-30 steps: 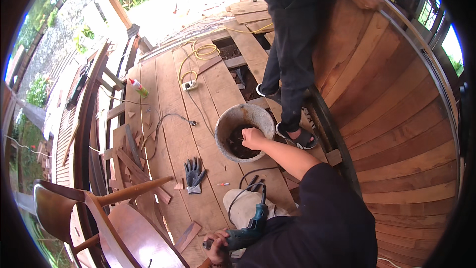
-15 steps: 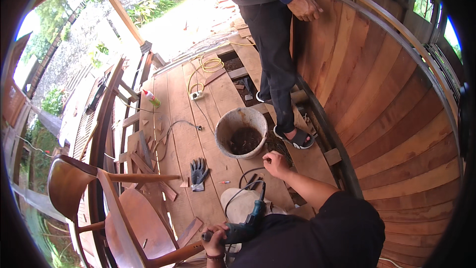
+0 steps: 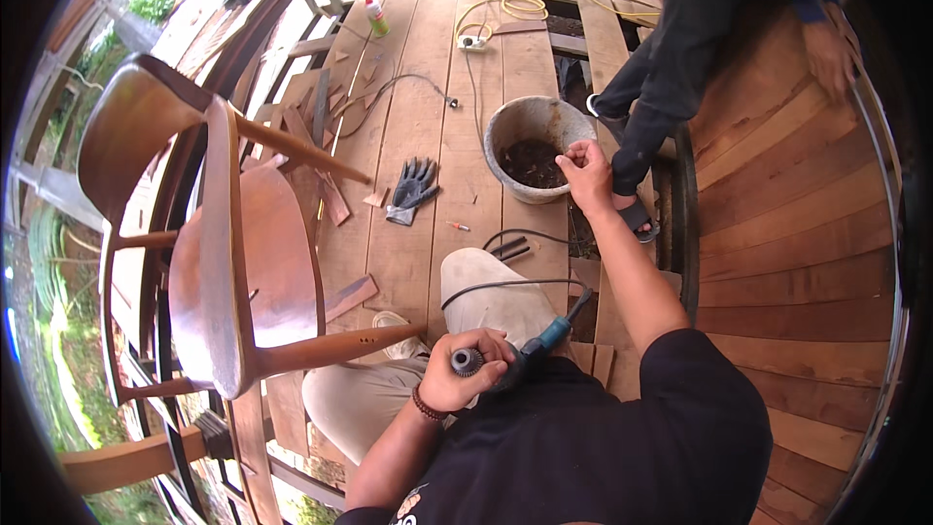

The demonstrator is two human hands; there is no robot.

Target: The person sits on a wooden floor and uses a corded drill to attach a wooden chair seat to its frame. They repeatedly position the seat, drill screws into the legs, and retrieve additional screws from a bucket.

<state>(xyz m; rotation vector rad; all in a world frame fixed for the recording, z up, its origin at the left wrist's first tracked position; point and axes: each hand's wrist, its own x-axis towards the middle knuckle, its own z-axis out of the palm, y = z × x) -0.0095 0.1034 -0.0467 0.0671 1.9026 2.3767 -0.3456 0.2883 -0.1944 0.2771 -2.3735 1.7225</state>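
Note:
My left hand [image 3: 465,374] is wrapped round the front of a teal power drill [image 3: 552,334], its metal chuck pointing up out of the fist. The drill lies across my lap, and its black cord loops over my knee. My right hand [image 3: 588,175] is stretched forward over the near right rim of a grey bucket [image 3: 501,163] with dark matter in its bottom. Thumb and fingertips are pinched together; whatever they hold is too small to make out. Close on my left stands a wooden chair [image 3: 228,262], tilted, its leg reaching towards my left wrist.
A black-and-grey work glove [image 3: 415,187], a small orange-tipped tube [image 3: 458,227] and wood offcuts [image 3: 350,298] lie on the plank floor [image 3: 408,97]. Farther off are a red-capped bottle [image 3: 377,17] and a socket block [image 3: 472,43] with yellow cable. Another person's leg [image 3: 646,112] stands right of the bucket.
The view has swung down and left. My right hand has moved from in front of the bucket to over its rim. The drill's chuck has turned upward in my left hand.

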